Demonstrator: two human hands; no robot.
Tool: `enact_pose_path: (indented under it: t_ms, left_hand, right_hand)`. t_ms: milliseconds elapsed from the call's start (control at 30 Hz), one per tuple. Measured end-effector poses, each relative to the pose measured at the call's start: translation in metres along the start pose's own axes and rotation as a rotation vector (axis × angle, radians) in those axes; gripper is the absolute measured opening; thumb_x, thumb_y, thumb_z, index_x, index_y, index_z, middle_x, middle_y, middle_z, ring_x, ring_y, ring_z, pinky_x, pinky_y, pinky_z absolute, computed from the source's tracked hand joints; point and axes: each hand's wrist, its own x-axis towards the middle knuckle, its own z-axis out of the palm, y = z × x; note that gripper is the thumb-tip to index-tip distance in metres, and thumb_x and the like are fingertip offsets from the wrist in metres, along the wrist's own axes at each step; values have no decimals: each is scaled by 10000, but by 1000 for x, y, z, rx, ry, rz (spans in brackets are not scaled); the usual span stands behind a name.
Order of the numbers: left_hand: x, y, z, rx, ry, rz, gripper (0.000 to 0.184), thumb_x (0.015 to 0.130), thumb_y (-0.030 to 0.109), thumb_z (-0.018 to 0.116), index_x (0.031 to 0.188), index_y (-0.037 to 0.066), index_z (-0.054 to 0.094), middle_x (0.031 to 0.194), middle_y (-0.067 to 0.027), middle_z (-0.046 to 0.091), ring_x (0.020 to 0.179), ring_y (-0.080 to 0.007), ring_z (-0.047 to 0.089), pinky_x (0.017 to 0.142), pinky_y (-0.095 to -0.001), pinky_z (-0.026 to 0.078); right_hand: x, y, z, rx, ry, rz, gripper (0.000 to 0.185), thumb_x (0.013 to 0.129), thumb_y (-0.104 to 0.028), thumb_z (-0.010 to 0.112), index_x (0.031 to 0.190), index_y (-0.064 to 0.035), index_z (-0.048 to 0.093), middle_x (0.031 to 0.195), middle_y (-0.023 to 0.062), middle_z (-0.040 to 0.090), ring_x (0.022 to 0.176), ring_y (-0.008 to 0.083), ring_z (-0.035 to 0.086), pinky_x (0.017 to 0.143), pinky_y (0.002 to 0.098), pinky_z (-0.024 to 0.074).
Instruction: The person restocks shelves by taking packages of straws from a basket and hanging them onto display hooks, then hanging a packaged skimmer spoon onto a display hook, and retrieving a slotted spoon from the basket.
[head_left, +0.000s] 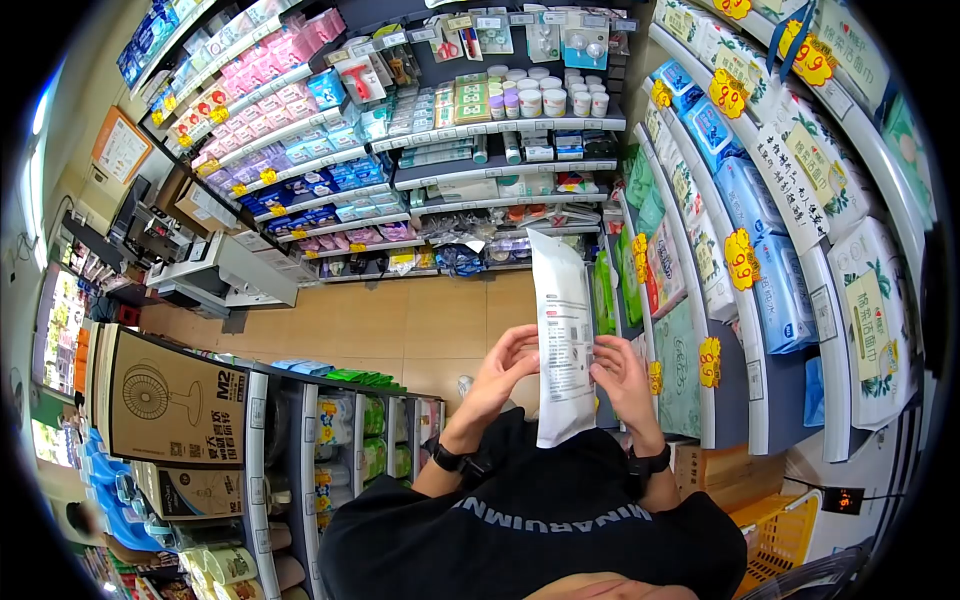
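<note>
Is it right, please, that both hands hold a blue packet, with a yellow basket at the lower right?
The packet is white, not blue, in the head view; the left hand and right hand hold it, with the yellow basket at lower right.

So you're wearing the one camera on your head, and it's looking forward and steeply down from above your chest. The lens is going super wide, bending the straight shelf edges into curves and leaving the picture's corners black. Your black shirt is filling the bottom middle, really close up, while your left hand and right hand are showing around the centre, just beyond it. Past them you're getting the tiled floor, with the back wall of shelving sitting farthest off, up top.
</note>
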Motion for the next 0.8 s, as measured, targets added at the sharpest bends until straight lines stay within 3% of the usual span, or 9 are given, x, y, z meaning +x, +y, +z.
enact_pose_path:
  t_ms: [167, 300, 400, 467, 800]
  left_hand:
    - [-3, 0, 9, -78, -142, -202, 677, 1018, 357, 563, 1512, 47, 218, 1514, -171, 349, 1404, -267, 372, 1123, -447, 377]
    - [-2, -7, 15, -68, -173, -256, 776, 994, 406, 594, 1531, 74, 142, 1547, -159, 288, 1428, -278, 322, 1131, -487, 351]
    - [-2, -12, 16, -30, -165, -278, 738, 1009, 381, 567, 1544, 97, 145, 1550, -146, 290, 1434, -278, 319, 1125, -495, 356]
    - [-2, -14, 18, -10, -148, -266, 762, 1003, 376, 580, 1542, 86, 127, 1549, -157, 285, 1430, -284, 325, 1125, -487, 356]
    - [6, -19, 19, 242, 30, -173, 927, 923, 347, 714, 1512, 0, 89, 1410, -225, 389, 1332, -300, 422, 1098, -437, 389]
  right_hand:
    - [0, 6, 6, -40, -115, -18, 460, 944, -43, 631, 1359, 0, 436, 1263, 139, 568, 1141, 186, 577, 991, 315, 478]
    - [-1, 3, 9, -50, -194, 4, 479, 958, -54, 612, 1387, 11, 409, 1296, 143, 543, 1198, 199, 550, 1033, 335, 457]
    - [-3, 3, 11, -70, -182, 24, 472, 966, -55, 606, 1387, 20, 407, 1304, 139, 541, 1190, 197, 556, 1026, 335, 464]
    - [-3, 6, 11, -89, -150, 7, 459, 956, -50, 622, 1380, -1, 451, 1303, 131, 576, 1140, 189, 600, 954, 314, 500]
    - [-14, -16, 13, 59, -215, 2, 467, 959, -58, 608, 1382, 35, 435, 1328, 129, 557, 1179, 184, 572, 1002, 321, 469]
